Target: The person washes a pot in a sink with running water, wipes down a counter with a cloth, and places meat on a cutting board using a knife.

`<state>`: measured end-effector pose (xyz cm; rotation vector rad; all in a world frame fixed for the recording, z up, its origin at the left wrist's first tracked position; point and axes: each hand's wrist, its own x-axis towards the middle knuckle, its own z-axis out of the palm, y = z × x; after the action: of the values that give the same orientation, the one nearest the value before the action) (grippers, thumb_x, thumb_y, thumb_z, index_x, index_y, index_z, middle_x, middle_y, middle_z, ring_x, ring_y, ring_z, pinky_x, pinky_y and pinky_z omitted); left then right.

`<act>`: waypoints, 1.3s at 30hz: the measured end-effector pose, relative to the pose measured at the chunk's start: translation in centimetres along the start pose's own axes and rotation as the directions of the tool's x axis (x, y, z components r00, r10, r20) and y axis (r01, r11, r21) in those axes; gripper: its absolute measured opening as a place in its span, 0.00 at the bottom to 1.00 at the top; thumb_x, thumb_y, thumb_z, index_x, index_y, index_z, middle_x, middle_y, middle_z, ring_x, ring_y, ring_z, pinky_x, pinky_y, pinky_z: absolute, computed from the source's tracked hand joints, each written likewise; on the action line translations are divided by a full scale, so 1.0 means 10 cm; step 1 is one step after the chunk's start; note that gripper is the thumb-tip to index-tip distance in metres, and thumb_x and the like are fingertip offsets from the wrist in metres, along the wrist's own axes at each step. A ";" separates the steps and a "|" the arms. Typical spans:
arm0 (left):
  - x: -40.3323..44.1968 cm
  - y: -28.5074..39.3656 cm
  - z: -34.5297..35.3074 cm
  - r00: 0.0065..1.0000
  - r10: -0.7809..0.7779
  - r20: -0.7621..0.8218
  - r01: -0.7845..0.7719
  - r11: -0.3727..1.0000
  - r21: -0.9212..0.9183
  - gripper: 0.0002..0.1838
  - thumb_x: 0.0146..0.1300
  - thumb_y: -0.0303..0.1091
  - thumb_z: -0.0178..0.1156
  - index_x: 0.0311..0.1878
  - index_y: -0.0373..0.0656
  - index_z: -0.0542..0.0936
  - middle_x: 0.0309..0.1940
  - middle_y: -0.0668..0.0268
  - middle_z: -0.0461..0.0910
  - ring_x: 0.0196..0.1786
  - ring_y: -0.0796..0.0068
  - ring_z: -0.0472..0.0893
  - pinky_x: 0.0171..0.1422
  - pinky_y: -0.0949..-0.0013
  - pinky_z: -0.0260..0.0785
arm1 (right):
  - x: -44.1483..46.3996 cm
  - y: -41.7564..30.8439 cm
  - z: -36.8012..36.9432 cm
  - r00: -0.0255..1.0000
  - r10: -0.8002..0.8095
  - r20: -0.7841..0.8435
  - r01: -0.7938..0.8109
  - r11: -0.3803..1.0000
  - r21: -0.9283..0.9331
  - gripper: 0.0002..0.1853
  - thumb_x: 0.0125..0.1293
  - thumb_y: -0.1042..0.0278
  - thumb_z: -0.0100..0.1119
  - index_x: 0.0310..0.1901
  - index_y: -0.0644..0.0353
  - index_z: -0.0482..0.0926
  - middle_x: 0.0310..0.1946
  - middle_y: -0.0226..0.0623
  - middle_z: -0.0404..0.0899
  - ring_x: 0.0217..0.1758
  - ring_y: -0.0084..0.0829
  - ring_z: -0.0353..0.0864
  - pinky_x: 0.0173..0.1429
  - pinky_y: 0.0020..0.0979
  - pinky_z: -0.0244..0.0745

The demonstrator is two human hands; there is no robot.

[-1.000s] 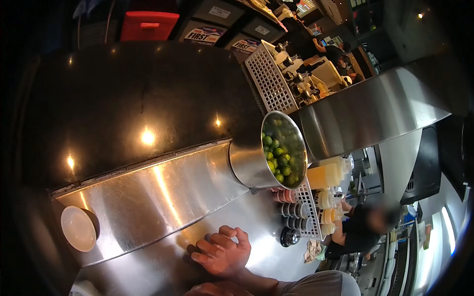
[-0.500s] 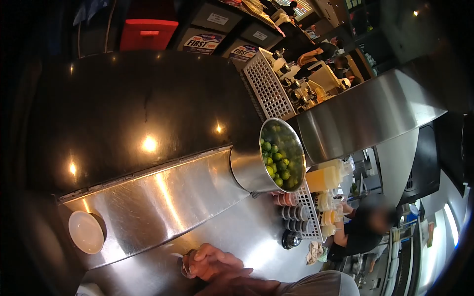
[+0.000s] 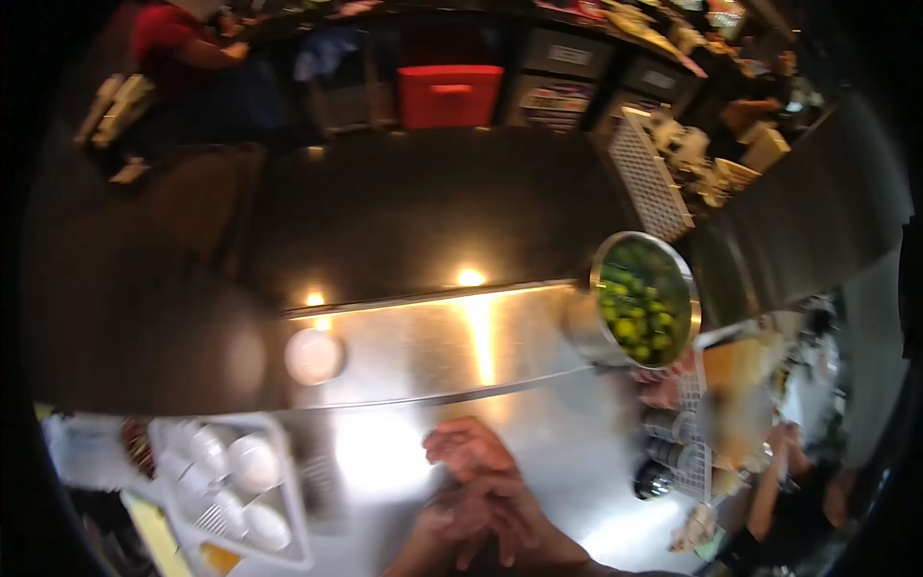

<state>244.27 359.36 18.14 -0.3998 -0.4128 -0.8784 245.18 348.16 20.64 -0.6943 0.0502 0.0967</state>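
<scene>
Fingers [image 3: 437, 442]: lower centre, right hand [image 3: 471, 450] half curled, left hand [image 3: 466, 514] spread across it, both empty!
Limes [image 3: 630, 328]: piled in pot [image 3: 584, 329], right.

The wearer's two hands [image 3: 473, 450], one pot [image 3: 586, 332], one red bin [image 3: 450, 104], perhaps five white bowls [image 3: 313, 358].

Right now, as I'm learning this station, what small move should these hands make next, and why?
I'd probably ease them apart: the left hand and right hand overlap in view above the metal counter, apparently empty, so separating should free both.
</scene>
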 end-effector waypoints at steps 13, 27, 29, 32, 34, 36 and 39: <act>-0.11 -0.04 0.10 0.989 -0.094 -0.117 0.120 0.962 0.244 0.37 0.66 0.53 0.53 0.67 0.34 0.60 0.52 0.38 0.70 0.47 0.35 0.76 0.36 0.53 0.76 | 0.05 -0.17 -0.10 0.987 -0.031 -0.155 0.028 0.999 -0.021 0.21 0.69 0.60 0.52 0.57 0.68 0.71 0.48 0.47 0.79 0.50 0.32 0.76 0.58 0.33 0.67; -0.04 0.22 -0.40 0.990 -0.060 -0.125 0.077 0.988 0.136 0.38 0.66 0.53 0.53 0.67 0.33 0.59 0.50 0.37 0.71 0.45 0.34 0.76 0.32 0.55 0.76 | 0.07 -0.08 -0.12 0.982 0.129 -0.139 -0.153 0.973 -0.171 0.18 0.72 0.75 0.48 0.61 0.67 0.66 0.59 0.49 0.72 0.61 0.34 0.74 0.63 0.34 0.70; 0.05 0.25 -0.53 0.992 -0.057 -0.108 0.065 0.996 0.064 0.38 0.66 0.53 0.53 0.67 0.32 0.59 0.50 0.36 0.71 0.45 0.34 0.77 0.32 0.55 0.76 | 0.10 0.03 -0.14 0.993 -0.018 -0.114 -0.010 0.969 -0.246 0.17 0.69 0.75 0.53 0.59 0.61 0.72 0.56 0.39 0.76 0.56 0.30 0.76 0.61 0.32 0.70; 0.20 0.24 -0.71 0.994 -0.076 -0.079 0.074 0.997 -0.024 0.38 0.65 0.54 0.53 0.67 0.32 0.59 0.50 0.36 0.72 0.44 0.34 0.77 0.31 0.56 0.76 | 0.05 -0.08 -0.11 0.989 0.094 -0.115 -0.123 0.952 -0.281 0.18 0.73 0.69 0.49 0.62 0.61 0.68 0.59 0.43 0.71 0.60 0.32 0.72 0.66 0.38 0.68; 0.28 0.18 -0.79 0.994 -0.096 -0.047 0.092 0.994 -0.065 0.38 0.65 0.54 0.53 0.67 0.32 0.59 0.49 0.36 0.72 0.44 0.34 0.77 0.31 0.56 0.76 | -0.04 0.01 -0.15 0.976 0.162 -0.143 -0.171 0.984 -0.053 0.18 0.73 0.70 0.49 0.62 0.62 0.68 0.58 0.41 0.72 0.58 0.28 0.71 0.61 0.31 0.69; 0.36 0.12 -0.85 0.993 -0.117 -0.025 0.115 0.990 -0.079 0.38 0.65 0.54 0.53 0.67 0.32 0.59 0.49 0.36 0.72 0.44 0.34 0.77 0.30 0.56 0.76 | -0.14 0.03 -0.25 0.973 0.171 -0.152 -0.165 0.985 0.052 0.18 0.73 0.72 0.48 0.63 0.61 0.67 0.58 0.39 0.70 0.57 0.24 0.69 0.56 0.23 0.69; 0.37 0.24 -0.79 0.993 -0.114 0.014 0.114 0.986 -0.118 0.39 0.65 0.54 0.53 0.67 0.31 0.59 0.49 0.36 0.72 0.43 0.33 0.77 0.30 0.57 0.76 | -0.02 0.21 -0.10 0.976 0.080 -0.205 -0.086 0.996 -0.022 0.18 0.73 0.72 0.49 0.63 0.61 0.67 0.57 0.39 0.71 0.58 0.25 0.69 0.59 0.26 0.69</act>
<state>249.73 354.43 12.86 -0.4920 -0.3940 -1.0163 244.70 349.15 18.54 -0.7311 0.2752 0.1067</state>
